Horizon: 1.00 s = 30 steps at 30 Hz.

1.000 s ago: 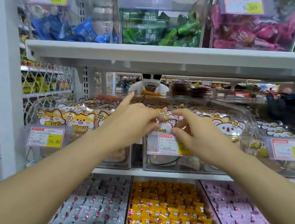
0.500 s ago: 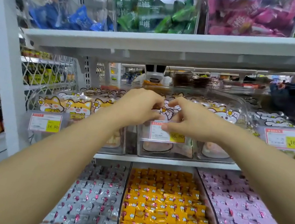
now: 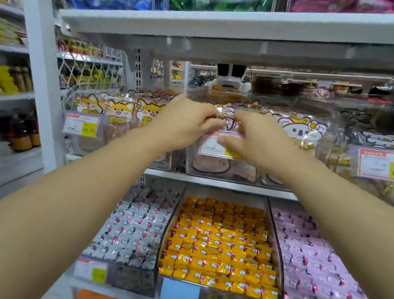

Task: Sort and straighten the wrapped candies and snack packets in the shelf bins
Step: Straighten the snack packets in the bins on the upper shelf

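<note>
Both my hands reach into the middle clear bin (image 3: 223,169) on the middle shelf. My left hand (image 3: 187,121) and my right hand (image 3: 253,135) have curled fingers that meet on a cartoon-printed snack packet (image 3: 223,116) at the bin's top. Each hand pinches an edge of that packet. Orange cat packets (image 3: 119,110) fill the bin to the left, and pink-white animal packets (image 3: 300,131) stand to the right. The bin's price label (image 3: 213,145) is partly hidden behind my right thumb.
The shelf below holds three sloped bins of wrapped candies: silver (image 3: 136,228), orange (image 3: 221,245) and pink (image 3: 314,268). The shelf above (image 3: 262,32) carries blue, green and magenta packets close over my hands. A white upright post (image 3: 36,57) stands at the left.
My two hands have closed in toward each other and their fingers have curled onto the packet. The view has tilted down, showing more of the lower candy bins.
</note>
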Motion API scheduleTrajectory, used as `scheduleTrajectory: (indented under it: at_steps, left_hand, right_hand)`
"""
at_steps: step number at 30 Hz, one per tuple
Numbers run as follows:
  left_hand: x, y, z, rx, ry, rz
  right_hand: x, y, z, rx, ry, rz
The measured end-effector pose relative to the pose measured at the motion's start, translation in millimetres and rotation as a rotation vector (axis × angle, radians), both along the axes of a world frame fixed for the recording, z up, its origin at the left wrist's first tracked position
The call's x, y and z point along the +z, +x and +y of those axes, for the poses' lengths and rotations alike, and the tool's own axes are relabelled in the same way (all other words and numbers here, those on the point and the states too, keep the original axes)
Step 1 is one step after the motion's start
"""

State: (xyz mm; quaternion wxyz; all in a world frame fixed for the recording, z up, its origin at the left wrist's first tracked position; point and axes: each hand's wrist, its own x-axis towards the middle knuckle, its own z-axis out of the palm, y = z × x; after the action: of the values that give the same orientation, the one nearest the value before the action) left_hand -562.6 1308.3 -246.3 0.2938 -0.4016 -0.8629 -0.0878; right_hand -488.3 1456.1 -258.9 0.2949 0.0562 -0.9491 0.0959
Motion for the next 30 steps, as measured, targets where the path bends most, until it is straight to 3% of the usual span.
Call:
scheduleTrajectory:
  at_steps: [5, 9, 13, 18, 22, 26, 30]
  left_hand:
    - [-1.2, 6.7, 4.2, -0.019, 0.063, 0.031]
    - [4.7, 4.9, 17.1, -0.106, 0.055, 0.023]
    - [10.4, -2.1, 42.9, -0.124, -0.061, -0.048]
    - [10.1, -16.3, 60.9, -0.243, -0.147, -0.133]
    - [9.9, -24.1, 65.5, -0.293, -0.2, -0.136]
    - [11.5, -24.5, 64.5, -0.279, -0.255, -0.112]
    - [18.9, -22.8, 66.7, -0.316, -0.342, -0.187]
  right_hand:
    - [3.2, 25.4, 17.7, 0.01, -0.029, 0.287]
    - [17.1, 42.2, 52.9, -0.201, -0.033, 0.37]
    - [13.9, 42.2, 83.3, -0.349, 0.053, 0.195]
    - [13.4, 31.6, 91.9, -0.347, 0.07, 0.084]
    - [31.2, 20.1, 88.2, -0.348, 0.094, -0.173]
    - [46.1, 15.4, 85.4, -0.378, 0.079, -0.106]
    - [44.8, 5.4, 88.3, -0.437, 0.235, -0.217]
